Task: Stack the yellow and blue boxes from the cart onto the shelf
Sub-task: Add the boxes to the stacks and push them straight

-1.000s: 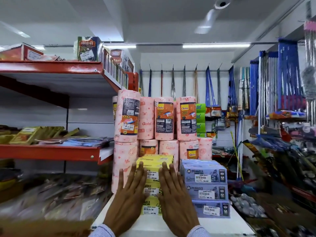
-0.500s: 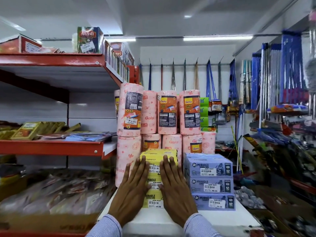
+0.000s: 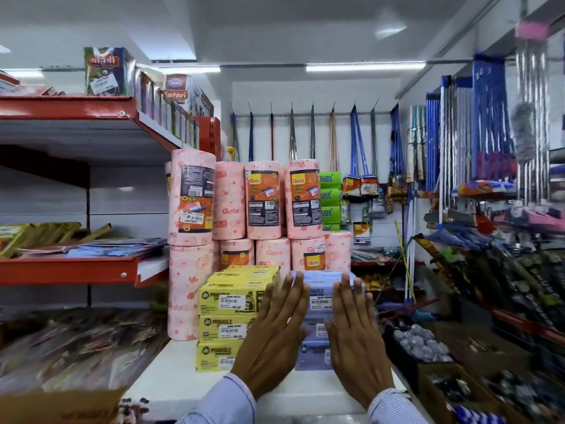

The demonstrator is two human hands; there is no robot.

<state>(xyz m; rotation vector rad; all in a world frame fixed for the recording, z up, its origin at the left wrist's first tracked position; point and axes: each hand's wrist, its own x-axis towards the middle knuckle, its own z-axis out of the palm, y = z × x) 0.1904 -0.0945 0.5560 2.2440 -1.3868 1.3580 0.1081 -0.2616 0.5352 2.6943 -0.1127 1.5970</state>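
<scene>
Three yellow boxes (image 3: 227,301) stand in a stack on the white shelf top (image 3: 171,381), in front of pink paper rolls. Right beside them is a stack of blue boxes (image 3: 319,301), mostly hidden by my hands. My left hand (image 3: 275,335) lies flat, fingers spread, against the left front of the blue stack. My right hand (image 3: 356,338) lies flat against its right front. Neither hand grips anything. The cart is out of view.
Pink Gala towel rolls (image 3: 263,200) are stacked two high behind the boxes. Red shelves (image 3: 70,269) with packets run along the left. Mops and brooms (image 3: 458,133) hang on the right wall. A bin of goods (image 3: 422,344) sits low right.
Both hands have shifted right from the yellow stack to the front of the blue stack. The view has also swung right and moved closer.
</scene>
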